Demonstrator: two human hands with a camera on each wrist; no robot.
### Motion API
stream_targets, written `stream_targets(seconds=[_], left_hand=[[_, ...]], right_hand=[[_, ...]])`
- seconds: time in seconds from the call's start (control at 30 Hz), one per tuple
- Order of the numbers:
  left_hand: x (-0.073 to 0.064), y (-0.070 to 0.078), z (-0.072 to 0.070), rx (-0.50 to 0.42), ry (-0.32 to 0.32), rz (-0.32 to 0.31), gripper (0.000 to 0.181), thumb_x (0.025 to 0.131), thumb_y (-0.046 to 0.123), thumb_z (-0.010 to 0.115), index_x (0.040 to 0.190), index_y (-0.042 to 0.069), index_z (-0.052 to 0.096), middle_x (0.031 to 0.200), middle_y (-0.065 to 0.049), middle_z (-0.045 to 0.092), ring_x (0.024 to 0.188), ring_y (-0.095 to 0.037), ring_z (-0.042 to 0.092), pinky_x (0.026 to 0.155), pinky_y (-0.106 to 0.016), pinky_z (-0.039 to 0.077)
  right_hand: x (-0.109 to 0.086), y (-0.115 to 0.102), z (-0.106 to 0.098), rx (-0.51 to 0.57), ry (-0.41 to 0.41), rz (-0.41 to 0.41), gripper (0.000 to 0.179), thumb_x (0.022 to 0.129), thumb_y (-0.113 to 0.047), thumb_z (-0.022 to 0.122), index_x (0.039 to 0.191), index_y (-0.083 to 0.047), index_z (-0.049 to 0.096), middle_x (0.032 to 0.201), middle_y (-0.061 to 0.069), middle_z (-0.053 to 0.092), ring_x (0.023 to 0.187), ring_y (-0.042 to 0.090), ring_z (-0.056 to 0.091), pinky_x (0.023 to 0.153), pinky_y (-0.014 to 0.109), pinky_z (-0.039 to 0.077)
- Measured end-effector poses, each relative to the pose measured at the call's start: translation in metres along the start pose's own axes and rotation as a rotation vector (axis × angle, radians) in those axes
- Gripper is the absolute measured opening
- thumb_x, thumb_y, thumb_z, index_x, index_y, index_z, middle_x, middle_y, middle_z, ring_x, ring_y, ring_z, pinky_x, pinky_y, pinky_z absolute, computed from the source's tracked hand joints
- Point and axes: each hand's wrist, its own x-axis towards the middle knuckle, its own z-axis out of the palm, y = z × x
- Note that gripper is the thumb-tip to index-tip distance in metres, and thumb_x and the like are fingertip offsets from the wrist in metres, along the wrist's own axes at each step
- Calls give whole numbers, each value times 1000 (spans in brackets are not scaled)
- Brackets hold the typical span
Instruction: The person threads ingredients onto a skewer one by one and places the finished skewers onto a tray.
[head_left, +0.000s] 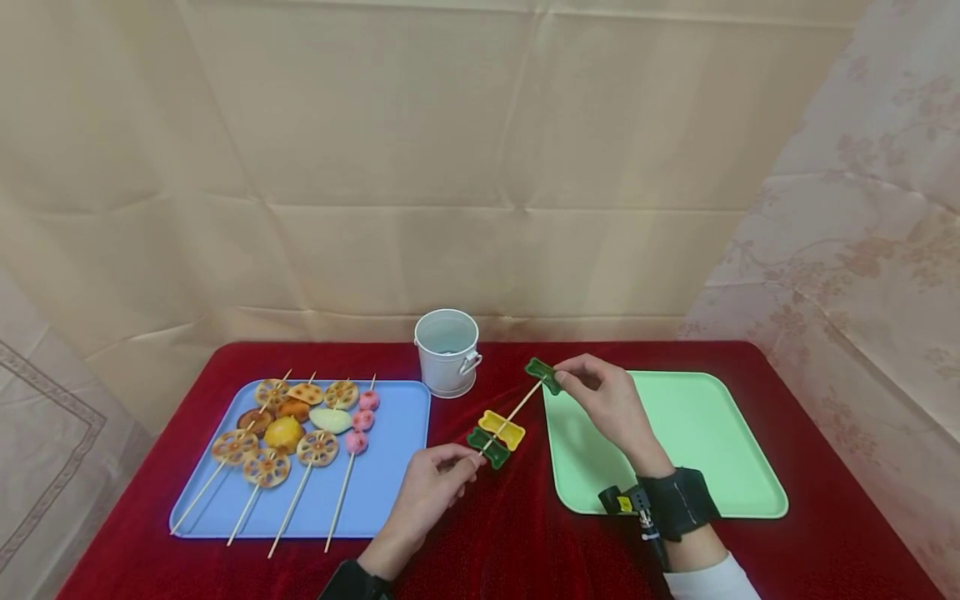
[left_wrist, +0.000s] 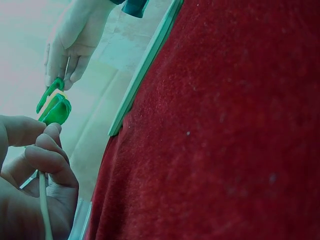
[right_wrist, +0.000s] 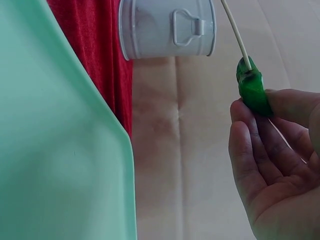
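Note:
In the head view my left hand pinches a wooden skewer near a green pepper piece, with a yellow pepper piece threaded just beyond it. The skewer slants up to the right. At its far end my right hand pinches another green pepper piece between thumb and fingers. The right wrist view has the skewer meeting that green piece close to the fingertips. In the left wrist view, the lower stick runs down across the left palm.
On the left lies a blue tray with several skewers of lotus root slices and other pieces, plus one of pink balls. A white bucket stands at the back middle. A green tray sits under the right hand on the red cloth.

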Motion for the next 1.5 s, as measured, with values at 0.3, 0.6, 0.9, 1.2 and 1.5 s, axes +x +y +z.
stream_targets(seconds=[0.3,0.6,0.9,1.2,1.5], left_hand=[[-1,2,0,13,5,-11,19,94,12,68,101,-4,77,74,-2,63,60,-9,51,52,-21,41],[-2,1,1,6,4,-14,19,94,13,69,100,-4,76,74,-6,63,60,-9,50,51,-21,41],[-3,3,0,-5,1,-25,19,94,12,68,101,-4,76,73,-4,62,59,-8,49,51,-21,39],[-5,4,1,-35,12,-46,20,94,13,69,103,-4,76,74,-4,63,59,-7,49,51,-20,38],[-6,3,5,-49,21,-41,20,94,12,71,102,-4,76,72,-3,61,58,-6,47,51,-20,37]], right_hand=[[-1,-2,-2,-21,-17,-12,13,98,-17,73,110,-13,77,97,1,76,88,21,71,80,41,56],[-1,-2,-1,-33,-52,-32,13,98,-16,74,110,-14,78,96,-1,76,89,18,71,78,40,57],[-2,0,1,-31,-69,-37,12,98,-17,74,109,-15,78,95,-3,75,88,17,70,79,40,57],[-2,-1,0,-41,-66,-59,9,96,-16,75,105,-17,78,95,-4,75,87,15,70,78,36,57],[0,3,-2,80,-109,-39,11,99,-21,73,108,-15,77,100,0,74,93,20,70,81,36,57]])
